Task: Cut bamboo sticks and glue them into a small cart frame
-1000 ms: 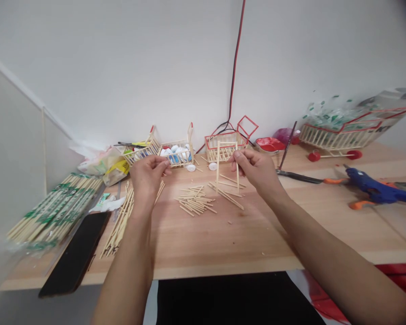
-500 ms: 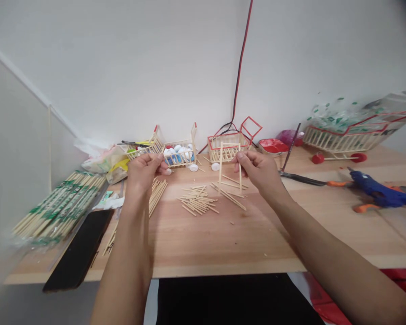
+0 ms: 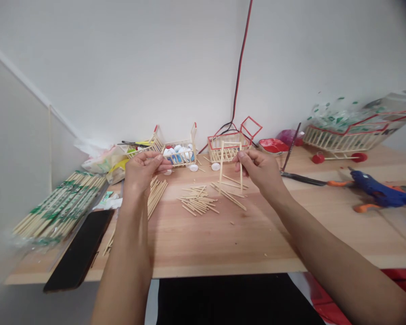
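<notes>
My right hand (image 3: 260,170) pinches a small frame of glued wooden sticks (image 3: 230,159), held upright above the wooden table (image 3: 243,234). My left hand (image 3: 142,170) is raised to the left with its fingers curled together; what it holds, if anything, I cannot make out. Below and between the hands lies a pile of short cut sticks (image 3: 198,203). A few longer loose sticks (image 3: 230,193) lie under the frame.
Small stick carts (image 3: 179,151) (image 3: 228,143) stand by the wall, a bigger one (image 3: 350,133) at far right. A blue glue gun (image 3: 380,192), scissors (image 3: 311,180), a red dish (image 3: 272,144), packets of chopsticks (image 3: 59,207), a stick bundle (image 3: 155,194) and a black slab (image 3: 79,253) lie around.
Both hands have stayed almost still. The left hand's fingers shifted slightly; the stick frame is held in the same upright pose.
</notes>
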The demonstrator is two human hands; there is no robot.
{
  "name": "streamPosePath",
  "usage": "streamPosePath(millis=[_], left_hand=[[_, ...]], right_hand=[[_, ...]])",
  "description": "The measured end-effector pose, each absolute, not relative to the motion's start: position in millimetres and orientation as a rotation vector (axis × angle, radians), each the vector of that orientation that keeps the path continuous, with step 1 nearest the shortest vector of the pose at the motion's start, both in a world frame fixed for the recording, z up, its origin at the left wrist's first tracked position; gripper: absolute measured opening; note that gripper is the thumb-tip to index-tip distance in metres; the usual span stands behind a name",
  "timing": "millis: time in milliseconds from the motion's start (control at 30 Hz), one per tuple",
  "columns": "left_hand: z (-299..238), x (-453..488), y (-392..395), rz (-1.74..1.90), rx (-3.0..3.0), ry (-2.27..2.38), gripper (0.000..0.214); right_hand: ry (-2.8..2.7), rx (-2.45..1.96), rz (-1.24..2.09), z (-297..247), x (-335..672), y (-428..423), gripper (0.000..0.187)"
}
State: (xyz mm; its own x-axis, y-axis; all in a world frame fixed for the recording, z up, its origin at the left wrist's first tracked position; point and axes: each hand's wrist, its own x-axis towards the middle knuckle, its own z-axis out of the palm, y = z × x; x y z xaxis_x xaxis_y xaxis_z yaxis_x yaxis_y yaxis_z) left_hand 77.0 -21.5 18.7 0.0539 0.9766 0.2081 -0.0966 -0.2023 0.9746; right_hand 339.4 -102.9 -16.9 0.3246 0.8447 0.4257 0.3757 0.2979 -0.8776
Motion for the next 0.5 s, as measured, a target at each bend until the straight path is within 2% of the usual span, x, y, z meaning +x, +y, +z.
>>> streamPosePath(millis=[100,233,333,400,500], left_hand=[[20.5,75.7,-21.3,1.373,1.319,0.974,0.035],[21.8,73.7,-20.8,1.351,1.34,0.911,0.077],[22.2,73.3,-20.8,1.344,1.355,0.897,0.093],[22.5,73.3,-21.3,1.353,1.371,0.89,0.087],[23.1,73.4,-23.0,1.357,1.396,0.876,0.052]], right_hand=[[-1.268,-1.296,0.46,-16.5,339.0,-103.1,0.037],[-1.281,-1.3,0.46,-16.5,339.2,-103.3,0.035],[-1.288,-1.301,0.453,-16.9,339.6,-103.1,0.036],[-1.288,-1.302,0.451,-16.6,339.6,-103.3,0.037],[-1.283,-1.312,0.455,-15.7,339.0,-103.9,0.037]])
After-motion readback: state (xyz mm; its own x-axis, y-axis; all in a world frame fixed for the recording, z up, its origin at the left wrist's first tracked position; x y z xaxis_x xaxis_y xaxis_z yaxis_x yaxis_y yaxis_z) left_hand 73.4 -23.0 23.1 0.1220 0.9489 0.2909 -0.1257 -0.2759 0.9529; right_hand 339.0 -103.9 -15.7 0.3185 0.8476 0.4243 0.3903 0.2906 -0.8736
